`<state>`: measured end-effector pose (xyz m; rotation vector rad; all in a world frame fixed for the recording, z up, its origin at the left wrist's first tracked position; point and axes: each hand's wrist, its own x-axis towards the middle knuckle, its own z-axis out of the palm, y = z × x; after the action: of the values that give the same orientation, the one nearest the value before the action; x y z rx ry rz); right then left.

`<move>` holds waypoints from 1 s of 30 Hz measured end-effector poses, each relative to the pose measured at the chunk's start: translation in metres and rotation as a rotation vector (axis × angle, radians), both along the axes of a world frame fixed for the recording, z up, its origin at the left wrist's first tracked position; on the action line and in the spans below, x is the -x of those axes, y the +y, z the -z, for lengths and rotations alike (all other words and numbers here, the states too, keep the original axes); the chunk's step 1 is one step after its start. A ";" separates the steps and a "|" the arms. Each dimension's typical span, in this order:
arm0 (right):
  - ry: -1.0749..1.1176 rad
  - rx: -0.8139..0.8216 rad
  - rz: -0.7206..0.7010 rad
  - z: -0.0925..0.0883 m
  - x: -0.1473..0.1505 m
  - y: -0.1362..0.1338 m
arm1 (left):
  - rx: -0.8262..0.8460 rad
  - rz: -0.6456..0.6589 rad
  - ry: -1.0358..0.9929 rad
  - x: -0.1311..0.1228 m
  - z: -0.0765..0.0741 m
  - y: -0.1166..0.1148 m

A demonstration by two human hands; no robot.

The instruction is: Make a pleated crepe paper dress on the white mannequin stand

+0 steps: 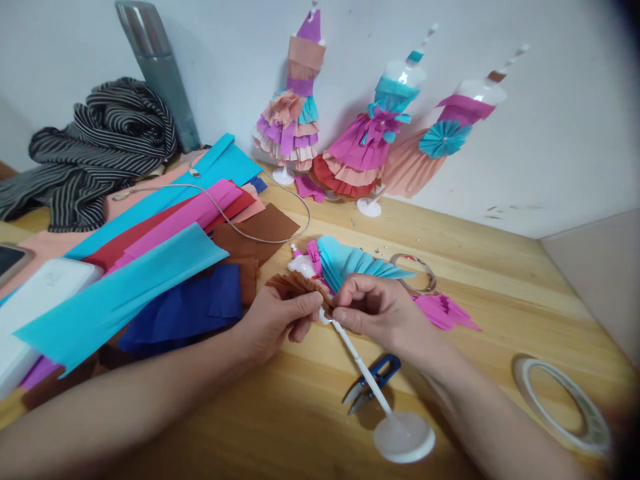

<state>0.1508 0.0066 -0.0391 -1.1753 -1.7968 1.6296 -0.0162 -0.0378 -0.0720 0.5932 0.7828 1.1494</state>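
A small white mannequin (303,265) lies on its side on the wooden table (500,267), its white stand (403,437) pointing toward me. It wears a pleated turquoise paper skirt (350,263) and a pink strip. My left hand (277,317) pinches a pleated brown paper piece (295,285) against the mannequin's waist. My right hand (375,308) is closed, its fingertips pinching the same spot from the right. Blue thread snips (373,381) lie under the stand's rod.
Sheets of turquoise, pink, red, brown and navy paper (165,267) spread at left with a white cable. Three finished paper-dressed mannequins (360,143) stand by the wall. Tape rolls (565,407) lie at right. A striped cloth (100,147), a steel flask and a white box sit at left.
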 end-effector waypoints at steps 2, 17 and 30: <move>0.006 0.009 0.016 0.001 0.001 0.000 | -0.018 0.014 -0.005 0.000 0.000 0.000; -0.091 -0.175 0.096 0.004 0.000 -0.003 | -0.019 -0.035 -0.009 -0.002 0.003 0.000; -0.124 -0.237 0.132 0.011 -0.002 -0.002 | -0.009 -0.032 0.088 -0.003 0.002 0.001</move>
<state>0.1524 0.0043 -0.0501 -1.2782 -1.8840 1.2554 -0.0137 -0.0365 -0.0736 0.6445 0.8652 1.1630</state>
